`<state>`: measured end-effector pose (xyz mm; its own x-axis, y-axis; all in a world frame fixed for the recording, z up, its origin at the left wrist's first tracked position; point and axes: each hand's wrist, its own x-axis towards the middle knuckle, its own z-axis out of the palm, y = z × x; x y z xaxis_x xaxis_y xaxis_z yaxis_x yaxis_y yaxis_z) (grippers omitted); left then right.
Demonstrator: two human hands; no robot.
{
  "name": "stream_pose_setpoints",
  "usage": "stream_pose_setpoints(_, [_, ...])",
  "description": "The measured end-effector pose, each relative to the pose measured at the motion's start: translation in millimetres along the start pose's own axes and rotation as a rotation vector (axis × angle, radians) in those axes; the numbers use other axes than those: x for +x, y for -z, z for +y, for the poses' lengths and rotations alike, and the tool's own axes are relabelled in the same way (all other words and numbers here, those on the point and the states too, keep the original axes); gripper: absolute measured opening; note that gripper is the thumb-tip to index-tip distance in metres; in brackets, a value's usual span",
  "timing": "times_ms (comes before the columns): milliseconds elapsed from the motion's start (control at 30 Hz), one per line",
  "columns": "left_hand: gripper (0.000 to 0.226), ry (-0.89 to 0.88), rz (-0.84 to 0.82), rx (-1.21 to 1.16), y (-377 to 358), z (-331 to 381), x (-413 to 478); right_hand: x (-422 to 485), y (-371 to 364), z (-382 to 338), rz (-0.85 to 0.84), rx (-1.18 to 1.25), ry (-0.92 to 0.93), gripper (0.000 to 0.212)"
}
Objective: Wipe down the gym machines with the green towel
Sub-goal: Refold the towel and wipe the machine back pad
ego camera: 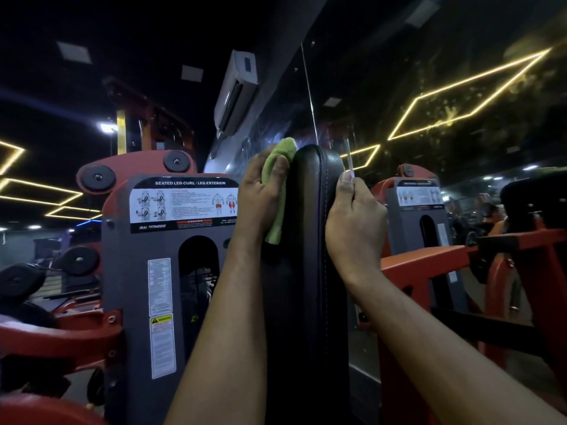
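A dim mirror wall is filling the view from twelve to three o'clock, throwing back yellow light lines and a second machine. At nine o'clock the red-framed leg curl machine is standing with its grey shroud and a white instruction placard near the top. A white air conditioner is hanging at eleven o'clock. In the centre the black back pad is rising upright, with both bare forearms reaching up along it from six o'clock. The left hand is curling its fingers around the green towel, bunched and pressing against the pad's upper left edge. The right hand is lying against the pad's upper right edge, its fingers curling in and pinching a thin pale strip that is pointing toward twelve o'clock; what the strip is cannot be told.
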<state>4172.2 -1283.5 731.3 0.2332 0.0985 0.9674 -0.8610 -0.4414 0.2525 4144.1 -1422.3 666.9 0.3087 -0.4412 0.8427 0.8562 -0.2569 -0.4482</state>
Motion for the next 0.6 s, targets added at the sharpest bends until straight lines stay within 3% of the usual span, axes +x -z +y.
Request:
stream_pose_setpoints(267, [0.055, 0.347, 0.044, 0.148, 19, -73, 7, 0, 0, 2, 0.010, 0.036, -0.015, 0.045])
stream_pose_setpoints(400, [0.053, 0.434, 0.035, 0.243, 32, -98, -37, -1, 2, 0, -0.006, 0.048, -0.008, 0.045])
stream_pose_setpoints(500, [0.052, 0.318, 0.071, 0.325, 33, -91, -47, 0, 2, 1, -0.006, 0.047, -0.003, 0.046])
stream_pose_setpoints(600, [0.032, 0.111, 0.091, 0.275, 19, -55, -31, 1, 2, 3, -0.015, 0.057, -0.005, 0.045])
